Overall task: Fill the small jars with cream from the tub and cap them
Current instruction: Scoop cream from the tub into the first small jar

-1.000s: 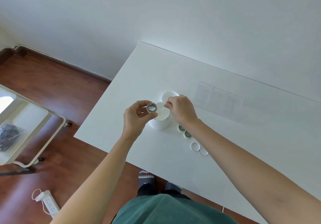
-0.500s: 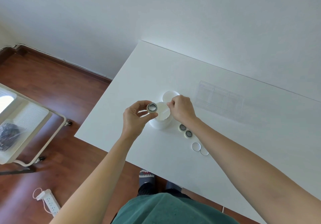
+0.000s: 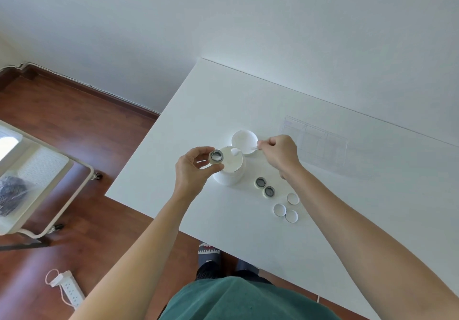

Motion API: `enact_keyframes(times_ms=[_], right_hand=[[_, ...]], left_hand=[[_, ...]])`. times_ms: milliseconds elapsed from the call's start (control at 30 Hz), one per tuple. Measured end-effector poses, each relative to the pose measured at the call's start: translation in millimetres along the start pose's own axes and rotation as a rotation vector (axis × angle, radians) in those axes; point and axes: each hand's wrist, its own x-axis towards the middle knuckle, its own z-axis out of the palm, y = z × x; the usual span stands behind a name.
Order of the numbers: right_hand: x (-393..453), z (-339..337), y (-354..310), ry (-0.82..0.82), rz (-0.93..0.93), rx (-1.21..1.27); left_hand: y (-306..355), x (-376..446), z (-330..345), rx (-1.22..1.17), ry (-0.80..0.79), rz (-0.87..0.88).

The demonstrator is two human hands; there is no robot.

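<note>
near: three loose caps (image 3: 285,208), two unfilled jars (image 3: 264,187) | mid: left hand (image 3: 192,170) pinches small jar (image 3: 216,156) beside tub (image 3: 229,165) | far: right hand (image 3: 280,153) grips spatula (image 3: 244,149), tip over tub | risk: cream could drop off or smear the jar rim, narrow mouth.

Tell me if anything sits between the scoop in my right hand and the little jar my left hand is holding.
Nothing visible does. The scoop is over the open tub, and the small jar is held at the tub's left rim by the left hand, mouth uncovered.
</note>
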Motion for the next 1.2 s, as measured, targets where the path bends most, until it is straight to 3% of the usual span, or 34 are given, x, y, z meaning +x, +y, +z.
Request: enact_keyframes(times_ms=[233,467,800,1200], right_hand=[[-17,-18,-21,0.050,-0.149,0.033],[-34,-16,-40,0.099,-0.377,-0.165],[-35,-4,-49,0.077,-0.435,-0.300],[-48,-4,-36,0.036,-0.721,-0.309]], left_hand=[[6,1,11,0.039,0.000,-0.030],[17,1,20,0.072,-0.014,0.010],[23,-1,25,0.097,-0.019,0.033],[21,3,26,0.037,-0.031,-0.038]])
